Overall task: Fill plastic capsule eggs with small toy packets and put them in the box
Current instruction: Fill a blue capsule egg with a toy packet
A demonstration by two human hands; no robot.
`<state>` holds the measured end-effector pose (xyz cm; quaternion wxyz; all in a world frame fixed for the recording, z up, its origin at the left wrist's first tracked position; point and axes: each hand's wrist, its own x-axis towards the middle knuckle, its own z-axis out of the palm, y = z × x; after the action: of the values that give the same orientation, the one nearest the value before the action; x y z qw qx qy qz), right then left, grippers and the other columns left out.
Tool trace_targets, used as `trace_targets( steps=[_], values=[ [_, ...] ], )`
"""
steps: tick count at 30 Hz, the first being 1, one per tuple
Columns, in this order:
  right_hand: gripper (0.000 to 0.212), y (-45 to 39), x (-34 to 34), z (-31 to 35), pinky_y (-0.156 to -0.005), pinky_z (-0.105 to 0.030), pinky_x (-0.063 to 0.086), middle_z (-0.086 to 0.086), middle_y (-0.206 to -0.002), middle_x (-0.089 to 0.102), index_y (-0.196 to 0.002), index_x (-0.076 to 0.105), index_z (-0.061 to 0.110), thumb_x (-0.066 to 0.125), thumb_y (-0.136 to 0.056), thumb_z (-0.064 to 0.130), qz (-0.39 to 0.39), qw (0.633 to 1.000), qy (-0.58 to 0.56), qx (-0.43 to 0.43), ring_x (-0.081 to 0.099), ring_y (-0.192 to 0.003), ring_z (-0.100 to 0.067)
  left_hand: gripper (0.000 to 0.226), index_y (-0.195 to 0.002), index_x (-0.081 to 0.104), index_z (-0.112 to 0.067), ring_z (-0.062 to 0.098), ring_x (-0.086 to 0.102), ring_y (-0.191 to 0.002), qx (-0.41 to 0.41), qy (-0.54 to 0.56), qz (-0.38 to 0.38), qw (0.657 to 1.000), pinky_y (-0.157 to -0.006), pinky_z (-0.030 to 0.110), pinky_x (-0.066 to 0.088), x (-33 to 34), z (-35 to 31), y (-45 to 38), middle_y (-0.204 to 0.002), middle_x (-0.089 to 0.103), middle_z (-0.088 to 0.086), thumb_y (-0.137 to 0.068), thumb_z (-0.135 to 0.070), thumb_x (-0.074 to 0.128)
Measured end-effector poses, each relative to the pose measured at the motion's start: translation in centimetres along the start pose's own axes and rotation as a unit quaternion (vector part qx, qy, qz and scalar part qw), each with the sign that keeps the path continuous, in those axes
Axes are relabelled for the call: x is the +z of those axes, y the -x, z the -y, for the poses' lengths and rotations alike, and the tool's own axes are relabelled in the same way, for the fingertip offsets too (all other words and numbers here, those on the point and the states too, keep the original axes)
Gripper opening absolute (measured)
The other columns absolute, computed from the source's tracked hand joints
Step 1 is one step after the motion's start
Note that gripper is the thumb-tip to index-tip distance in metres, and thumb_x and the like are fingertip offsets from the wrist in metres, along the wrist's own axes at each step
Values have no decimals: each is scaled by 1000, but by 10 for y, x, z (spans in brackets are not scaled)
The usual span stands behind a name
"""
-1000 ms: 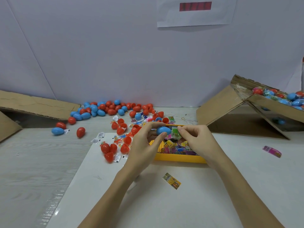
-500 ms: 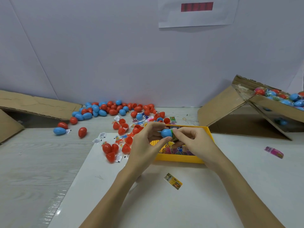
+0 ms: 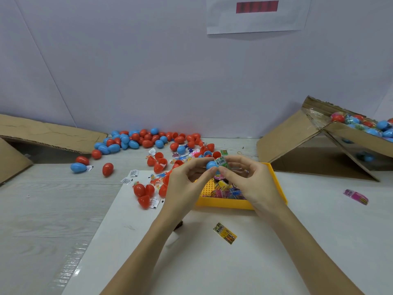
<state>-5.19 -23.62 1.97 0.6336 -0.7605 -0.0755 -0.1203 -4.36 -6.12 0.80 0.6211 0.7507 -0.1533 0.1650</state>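
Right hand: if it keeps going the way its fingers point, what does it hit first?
The right hand points left, pinching a green packet against the blue egg half held by the left hand. It would likely meet that egg half first, then the left fingers.

Single head-worn wide-angle view, looking forward and down from above the forearms. Close to both hands, the left hand (image 3: 187, 184) and right hand (image 3: 251, 184), at frame centre over the tray (image 3: 276, 188); table (image 3: 53, 209) below, wall (image 3: 148, 71) beyond, box (image 3: 287, 135) at right edge.
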Motion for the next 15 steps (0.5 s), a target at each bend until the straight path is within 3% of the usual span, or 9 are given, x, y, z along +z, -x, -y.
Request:
trace_targets(
  steps=[10, 15],
  values=[
    [27, 1, 3, 4, -74, -18, 60, 24, -101, 75, -105, 74, 44, 77, -78, 43, 13, 1000, -24, -7, 71, -98, 4, 29, -118, 75, -14, 10, 75, -95, -9, 33, -8, 999, -82, 21, 58, -1, 1, 0, -102, 78, -6, -90, -21, 76],
    [37, 3, 3, 5, -80, -28, 63, 8, -111, 76, -109, 74, 42, 76, -73, 50, 11, 999, -46, 17, 74, -99, -6, 43, -134, 66, -15, 13, 72, -104, 6, 18, 24, 1000, -92, 28, 58, 0, -1, 1, -118, 72, 0, -92, -17, 74]
  ],
)
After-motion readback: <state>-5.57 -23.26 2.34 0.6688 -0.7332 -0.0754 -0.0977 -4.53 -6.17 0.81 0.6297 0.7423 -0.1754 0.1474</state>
